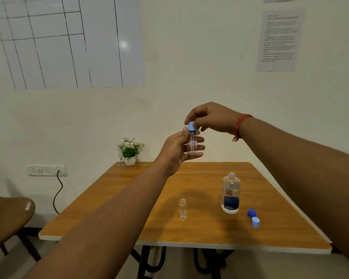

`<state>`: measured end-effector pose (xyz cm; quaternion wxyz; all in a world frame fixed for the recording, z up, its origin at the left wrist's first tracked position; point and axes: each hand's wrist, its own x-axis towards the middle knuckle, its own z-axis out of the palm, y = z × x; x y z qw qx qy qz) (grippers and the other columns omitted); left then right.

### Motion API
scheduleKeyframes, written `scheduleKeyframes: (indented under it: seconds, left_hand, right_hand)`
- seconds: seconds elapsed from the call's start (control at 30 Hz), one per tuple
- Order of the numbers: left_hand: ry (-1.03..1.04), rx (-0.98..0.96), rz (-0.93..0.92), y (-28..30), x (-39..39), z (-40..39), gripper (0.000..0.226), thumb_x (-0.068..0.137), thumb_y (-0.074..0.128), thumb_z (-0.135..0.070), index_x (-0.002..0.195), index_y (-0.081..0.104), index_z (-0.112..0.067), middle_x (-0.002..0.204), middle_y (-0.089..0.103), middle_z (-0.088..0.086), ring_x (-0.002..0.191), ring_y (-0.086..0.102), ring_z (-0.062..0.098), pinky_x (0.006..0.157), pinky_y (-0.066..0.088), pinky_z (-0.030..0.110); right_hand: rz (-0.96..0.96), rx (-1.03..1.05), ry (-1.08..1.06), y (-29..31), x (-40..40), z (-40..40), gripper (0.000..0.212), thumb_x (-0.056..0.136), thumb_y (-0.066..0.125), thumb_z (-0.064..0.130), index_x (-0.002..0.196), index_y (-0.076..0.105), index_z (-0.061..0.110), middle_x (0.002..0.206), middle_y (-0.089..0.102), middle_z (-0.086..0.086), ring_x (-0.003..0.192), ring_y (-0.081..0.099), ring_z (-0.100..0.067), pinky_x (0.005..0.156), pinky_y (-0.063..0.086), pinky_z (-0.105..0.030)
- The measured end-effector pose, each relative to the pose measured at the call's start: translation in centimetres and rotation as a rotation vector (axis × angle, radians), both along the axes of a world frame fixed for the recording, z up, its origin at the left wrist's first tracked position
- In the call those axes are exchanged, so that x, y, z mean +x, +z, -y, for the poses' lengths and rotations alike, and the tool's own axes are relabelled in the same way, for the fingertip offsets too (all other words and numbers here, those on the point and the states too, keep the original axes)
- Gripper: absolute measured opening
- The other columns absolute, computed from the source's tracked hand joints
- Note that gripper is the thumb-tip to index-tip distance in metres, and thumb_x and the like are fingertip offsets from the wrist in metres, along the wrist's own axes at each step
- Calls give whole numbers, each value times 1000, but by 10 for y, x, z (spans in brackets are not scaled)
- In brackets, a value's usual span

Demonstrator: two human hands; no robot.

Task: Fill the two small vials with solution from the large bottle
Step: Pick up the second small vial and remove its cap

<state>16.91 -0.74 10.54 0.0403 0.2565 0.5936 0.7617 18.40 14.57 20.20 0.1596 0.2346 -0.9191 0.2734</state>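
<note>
Both hands' grip on vial [192, 143] (midair)

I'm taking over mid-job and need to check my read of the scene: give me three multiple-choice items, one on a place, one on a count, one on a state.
1. Where does the large bottle stand?
A. On the table, right of the small vial
B. On the chair
C. In the left hand

2. How many loose caps lie on the table?
A. None
B. Two
C. Four

3. What is the state of the vial on the table?
A. Capped
B. Lying on its side
C. Upright and uncapped

Answers:
1 A: it stands on the wood, right of that vial.
2 B: a dark blue cap and a light blue cap lie near the bottle.
3 C: its neck is bare; the held vial, gripped by the left hand, bears the cap that the right hand pinches.
</note>
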Motion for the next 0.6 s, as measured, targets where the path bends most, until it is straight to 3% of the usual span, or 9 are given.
scheduleKeyframes:
  seconds: [0.17,0.3,0.43,0.6]
  left_hand:
    - [9,22,-10,3,2,-2,41,106,33,-41,115,64,-15,102,72,8,84,74,21,75,61,37]
    - [-17,18,-12,6,6,-6,42,107,32,-39,115,63,-13,99,70,8,80,72,19,75,62,39]
    - [-43,22,-10,6,7,-7,42,107,32,-39,117,62,-10,97,68,9,79,69,19,73,61,41]
    - [-64,16,1,7,7,-6,44,108,31,-40,122,59,-9,91,66,6,71,66,14,68,59,35]
  right_hand:
    - [-57,-6,-50,-3,1,2,21,96,53,30,107,67,20,102,67,2,89,64,-16,77,55,-28]
    - [-124,18,-120,-3,4,6,31,95,53,44,94,67,16,87,64,0,76,55,-13,69,48,-29]
    - [-138,62,-140,-5,5,8,31,96,52,44,90,64,16,77,58,5,68,50,-9,63,39,-23]
    - [-135,79,-118,-8,6,10,34,99,47,41,97,62,10,79,58,1,69,49,-11,63,40,-24]
